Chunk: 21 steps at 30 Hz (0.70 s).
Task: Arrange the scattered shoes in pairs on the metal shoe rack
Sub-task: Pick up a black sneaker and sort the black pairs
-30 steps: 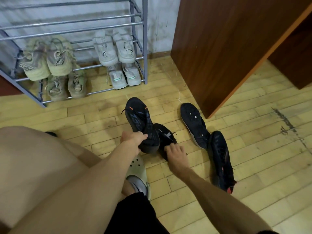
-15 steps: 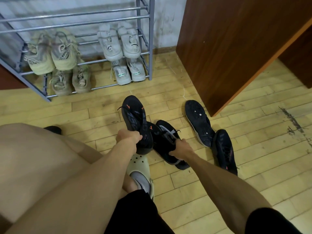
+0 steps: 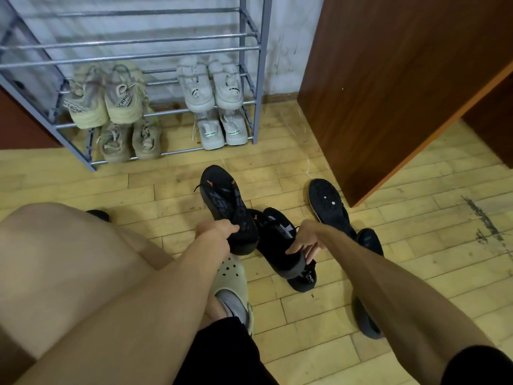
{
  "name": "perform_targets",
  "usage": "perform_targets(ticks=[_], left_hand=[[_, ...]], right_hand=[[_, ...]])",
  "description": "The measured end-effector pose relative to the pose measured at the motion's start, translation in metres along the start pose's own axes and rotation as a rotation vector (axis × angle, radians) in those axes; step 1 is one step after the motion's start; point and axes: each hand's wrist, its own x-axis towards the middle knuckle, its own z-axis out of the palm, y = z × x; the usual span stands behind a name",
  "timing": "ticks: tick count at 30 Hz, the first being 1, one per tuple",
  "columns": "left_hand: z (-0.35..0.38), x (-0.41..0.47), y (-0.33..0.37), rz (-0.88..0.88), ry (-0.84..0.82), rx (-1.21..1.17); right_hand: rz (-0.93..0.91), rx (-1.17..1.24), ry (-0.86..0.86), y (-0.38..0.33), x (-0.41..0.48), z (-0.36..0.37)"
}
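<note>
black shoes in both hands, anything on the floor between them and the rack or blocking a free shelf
Nothing visible blocks the way. The floor between the held black shoes and the metal rack is bare. The two lower shelves hold pairs, but the upper bars show no shoes.

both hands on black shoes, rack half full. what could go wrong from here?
1. Mispairing: the left hand and right hand each hold a black shoe, while two more dark shoes lie nearby on the floor; all look alike, so a pair could get mixed.
2. Slipping through: the metal shoe rack has bar shelves with gaps, so a carelessly set shoe might tip.
3. Snagging: laces trail from the right-hand shoe and could catch.
</note>
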Motion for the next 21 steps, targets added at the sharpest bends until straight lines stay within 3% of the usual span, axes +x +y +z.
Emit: perform_targets(ticks=[5,9,21], left_hand=[[0.0,-0.05,0.022,0.028,-0.061,-0.172],[0.001,-0.071,0.045,0.094,-0.164,-0.102],[-0.058,-0.076,0.179,0.467,-0.043,-0.085]], right_hand=[[-0.136,0.177,0.141,-0.009,-0.032,-0.029],[-0.293,0.329,0.251,-0.032,-0.054,-0.055],[-0.604,0.496,0.392,-0.156,-0.093,-0.117]])
